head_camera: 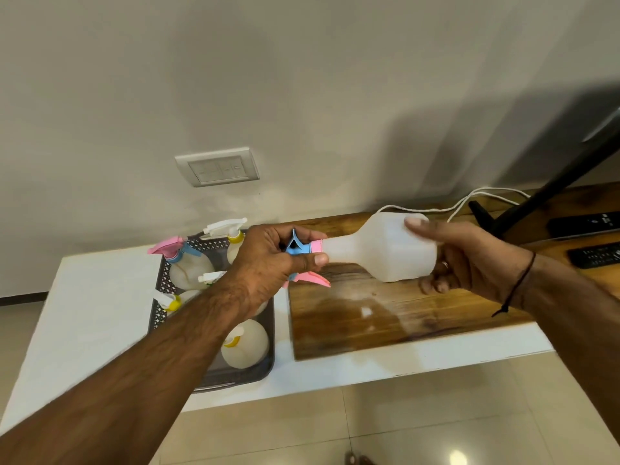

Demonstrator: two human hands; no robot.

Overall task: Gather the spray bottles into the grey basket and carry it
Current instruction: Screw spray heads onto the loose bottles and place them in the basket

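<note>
Fingers, left: the left hand [268, 260] is curled tight around the blue-and-pink trigger head [300, 248] of a translucent white plastic spray bottle [379, 251], thumb and fingertips pinching at the pink collar.
Fingers, right: the right hand [469, 260] cups the bottle's broad base, thumb over the top, the other fingers partly hidden under and behind it; it bears on the bottle, though how firmly I cannot tell.
Bottle's place: held in the air between both hands, above the brown wooden board [385, 317] on the white table [100, 297], touching neither.
Long axis: nearly level, running from the left fingers to the right palm; nozzle end toward the left hand, base toward the right.
Way to the container: the grey perforated plastic basket [214, 377] lies just below and beyond the left fingers, well apart from the right hand; the left hand is the nearer.
Basket's contents: several whitish spray bottles already inside, two with yellow collars [235, 238], one with a pink-and-blue head [167, 248], a round one [245, 347] at the near end; the left forearm hides the middle, so the count is uncertain.
Judged next move: the bottle probably must swing leftward and tip base-down into whatever gap remains, which looks tight.
Risk: its trigger could snag on neighbouring nozzles.
</note>
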